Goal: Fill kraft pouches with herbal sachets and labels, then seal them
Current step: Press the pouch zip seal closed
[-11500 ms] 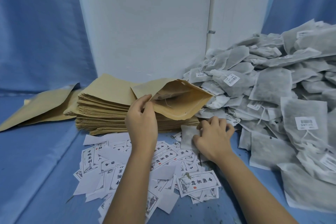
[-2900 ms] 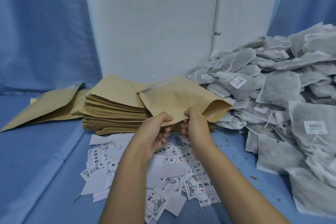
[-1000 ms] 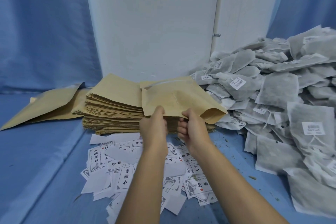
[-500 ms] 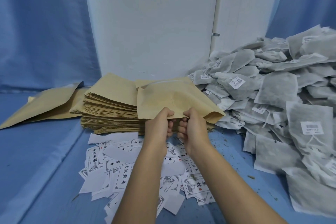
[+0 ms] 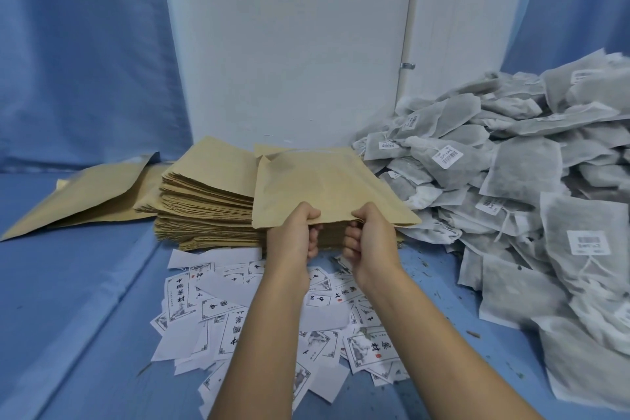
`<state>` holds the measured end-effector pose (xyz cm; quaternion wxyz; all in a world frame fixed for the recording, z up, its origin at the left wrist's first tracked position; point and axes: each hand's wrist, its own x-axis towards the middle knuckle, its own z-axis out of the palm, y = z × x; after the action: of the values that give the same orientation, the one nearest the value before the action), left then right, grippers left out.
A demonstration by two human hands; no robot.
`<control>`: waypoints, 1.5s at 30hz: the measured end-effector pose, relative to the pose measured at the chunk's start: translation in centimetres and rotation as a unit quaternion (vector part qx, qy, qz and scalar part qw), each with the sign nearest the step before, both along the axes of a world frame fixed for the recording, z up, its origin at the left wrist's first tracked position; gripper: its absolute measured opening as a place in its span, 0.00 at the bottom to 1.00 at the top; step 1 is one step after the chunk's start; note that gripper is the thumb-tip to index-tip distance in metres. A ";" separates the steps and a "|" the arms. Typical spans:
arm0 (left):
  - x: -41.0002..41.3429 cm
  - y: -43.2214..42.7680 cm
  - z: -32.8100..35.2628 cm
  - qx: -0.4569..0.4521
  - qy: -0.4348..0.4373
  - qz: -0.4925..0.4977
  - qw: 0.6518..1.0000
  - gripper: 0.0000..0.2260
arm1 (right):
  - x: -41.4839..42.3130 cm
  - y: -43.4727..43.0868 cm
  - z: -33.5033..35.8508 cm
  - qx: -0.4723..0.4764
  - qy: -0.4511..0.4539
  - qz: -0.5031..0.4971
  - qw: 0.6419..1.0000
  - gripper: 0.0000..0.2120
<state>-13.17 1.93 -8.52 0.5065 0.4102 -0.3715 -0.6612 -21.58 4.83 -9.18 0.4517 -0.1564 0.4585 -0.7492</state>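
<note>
Pouch (image 5: pixel 324 184) is held up just over the stack (image 5: pixel 208 208), with its near edge pinched by both hands. The left hand (image 5: pixel 291 235) and right hand (image 5: pixel 371 237) are close together but not touching. Thumbs are on top and fingers (image 5: pixel 314 242) are curled under the edge, so both hands are gripping the pouch. Looks to me like the press-the-seal-shut step, though I can't see the strip itself

How I'd do it: keep the pinch right on the edge and walk it outward from between the fingers to each corner. The corners out past the left and right fingers are the bits nobody's holding. Squeeze the air out first or it puffs up. Keep that edge flat too, one crease and the seal skips

What's in what: can't see into the pouch, no open mouth showing. It bulges a little just beyond the fingers, so I'd guess a sachet and label are inside, but that's only a guess. The stack under it is flat and reads as empties. Loose pouches (image 5: pixel 88 194) lie well off to the left of the left fingers, and I can't tell if they're filled. Sachets (image 5: pixel 521 181) are heaped to the right of the right fingers. Labels (image 5: pixel 235 320) are scattered on the counter (image 5: pixel 78 324), nearer than the fingers and under the wrists
</note>
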 end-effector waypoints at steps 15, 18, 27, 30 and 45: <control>0.3 -0.3 0.0 -0.008 -0.055 -0.046 0.997 0.12 | 0.0 -0.1 -0.3 0.016 0.008 0.080 0.997 0.14; 0.1 -0.3 -0.3 0.005 -0.046 -0.051 0.998 0.12 | 0.0 -0.2 -0.5 0.016 -0.003 0.071 0.997 0.14; -0.4 -0.2 -0.4 -0.038 -0.078 -0.021 0.996 0.10 | 0.0 -0.2 -0.7 0.022 0.011 0.085 0.996 0.11; -0.3 -0.2 -0.5 -0.028 -0.054 -0.020 0.998 0.09 | 0.0 -0.3 -0.7 0.024 0.029 0.073 0.997 0.12; 0.1 -0.6 -0.8 -0.014 -0.078 -0.075 0.994 0.12 | -0.1 -0.4 -1.0 0.019 0.065 0.102 0.992 0.12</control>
<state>-13.10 1.33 -9.34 0.4308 0.4243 -0.4483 -0.6584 -21.70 4.46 -10.22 0.4980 -0.2420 0.4828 -0.6785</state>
